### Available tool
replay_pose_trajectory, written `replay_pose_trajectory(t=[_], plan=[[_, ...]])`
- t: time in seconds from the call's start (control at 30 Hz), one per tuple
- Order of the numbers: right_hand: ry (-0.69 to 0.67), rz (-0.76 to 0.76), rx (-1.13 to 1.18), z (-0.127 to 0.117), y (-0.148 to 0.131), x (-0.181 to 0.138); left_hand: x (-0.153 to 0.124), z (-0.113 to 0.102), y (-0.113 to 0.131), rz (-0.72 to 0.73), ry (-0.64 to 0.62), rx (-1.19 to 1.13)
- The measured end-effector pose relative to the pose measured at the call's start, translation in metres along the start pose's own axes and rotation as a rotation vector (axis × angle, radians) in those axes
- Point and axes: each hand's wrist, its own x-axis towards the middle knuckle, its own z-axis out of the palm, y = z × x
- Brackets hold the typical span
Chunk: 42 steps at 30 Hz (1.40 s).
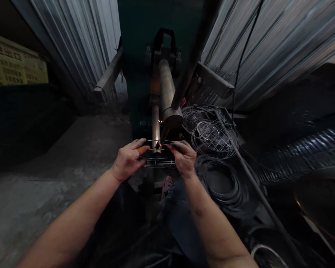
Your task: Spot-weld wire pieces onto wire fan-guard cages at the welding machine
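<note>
Between my two hands is a round wire rack [159, 162] of thin metal wires, held at the tips of a spot welder [169, 89]. My left hand [128, 158] is closed on the rack's left side, with orange covering on a finger. On the right side my right hand [183, 156] pinches the rim, and orange shows at its fingers too. The welder's lower arm [155, 130] passes under the wire, and its upper electrode [164, 134] comes down onto it. Small orange sparks glow at the contact and a little above.
Tangled wire rings [209, 134] and a dark wire coil [226, 182] lie to my right, beside a long bar [254, 175]. Farther right is a shiny stack of wire pieces [309, 156]. A yellow crate [16, 63] stands at upper left. Corrugated metal walls [72, 41] rise behind.
</note>
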Motion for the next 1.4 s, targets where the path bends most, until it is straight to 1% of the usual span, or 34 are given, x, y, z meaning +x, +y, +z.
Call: replay_pose_trajectory(t=[0.07,0.13,0.2,0.27,0.3,0.37,0.43,0.5,0.57,0.63,0.7,0.77,0.83,0.93,1.0,1.1,1.17,1.33,1.4], plan=[[-0.012,0.011,0.010,0.000,-0.002,0.000,0.000,-0.002,0.000,0.000,0.001,-0.003],[-0.020,0.024,0.045,-0.005,-0.003,-0.001,-0.003,-0.004,0.008,-0.025,0.036,0.023],[0.013,0.048,0.082,-0.016,0.000,-0.002,-0.014,-0.004,0.023,-0.093,0.136,0.093],[0.067,0.111,0.121,-0.033,0.009,-0.002,-0.030,0.004,0.043,-0.160,0.236,0.162],[0.056,0.166,0.154,-0.042,0.016,-0.002,-0.038,0.011,0.052,-0.164,0.230,0.164],[-0.051,0.318,0.259,-0.057,0.034,0.000,-0.050,0.031,0.069,-0.101,0.093,0.121],[-0.176,0.450,0.380,-0.065,0.052,0.002,-0.055,0.054,0.078,-0.113,-0.025,0.119],[-0.220,0.514,0.441,-0.068,0.065,0.005,-0.053,0.076,0.081,-0.176,-0.074,0.163],[-0.233,0.532,0.444,-0.067,0.071,0.008,-0.047,0.093,0.079,-0.235,-0.085,0.223],[-0.251,0.516,0.421,-0.068,0.070,0.009,-0.042,0.105,0.075,-0.271,-0.064,0.276],[-0.276,0.447,0.374,-0.071,0.060,0.008,-0.040,0.111,0.071,-0.285,-0.004,0.315],[-0.293,0.343,0.301,-0.074,0.043,0.002,-0.041,0.113,0.067,-0.271,0.064,0.331],[-0.266,0.250,0.212,-0.074,0.021,-0.008,-0.044,0.113,0.064,-0.248,0.108,0.325],[-0.194,0.164,0.085,-0.064,-0.012,-0.021,-0.048,0.113,0.059,-0.221,0.185,0.275],[-0.214,0.116,0.007,-0.055,-0.026,-0.025,-0.051,0.113,0.055,-0.195,0.247,0.227],[-0.276,0.029,-0.097,-0.041,-0.033,-0.024,-0.057,0.114,0.048,-0.169,0.296,0.155],[-0.286,-0.014,-0.146,-0.034,-0.034,-0.021,-0.062,0.115,0.043,-0.180,0.305,0.116],[-0.285,-0.035,-0.213,-0.023,-0.040,-0.016,-0.068,0.117,0.033,-0.286,0.284,0.050],[-0.279,-0.037,-0.235,-0.019,-0.043,-0.014,-0.067,0.118,0.031,-0.296,0.284,0.036]])
